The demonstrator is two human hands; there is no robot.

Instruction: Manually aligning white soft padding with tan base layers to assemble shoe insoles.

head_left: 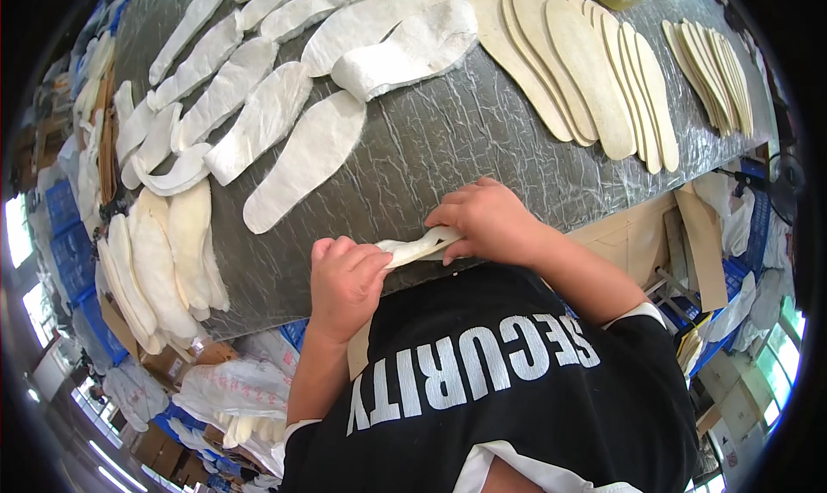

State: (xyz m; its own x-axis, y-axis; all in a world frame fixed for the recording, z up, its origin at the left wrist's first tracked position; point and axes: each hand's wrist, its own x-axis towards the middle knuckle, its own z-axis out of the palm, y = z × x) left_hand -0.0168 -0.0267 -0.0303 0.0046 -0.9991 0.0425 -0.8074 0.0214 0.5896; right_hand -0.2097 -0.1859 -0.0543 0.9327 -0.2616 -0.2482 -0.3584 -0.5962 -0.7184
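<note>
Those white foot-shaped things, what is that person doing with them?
A person is holding one white insole piece at the near edge of a grey table. The left hand grips one end and the right hand pinches the other, so it seems to be pressed or peeled. More white insole shapes lie in rows on the table, and tan insoles overlap in a fan farther right.
</note>
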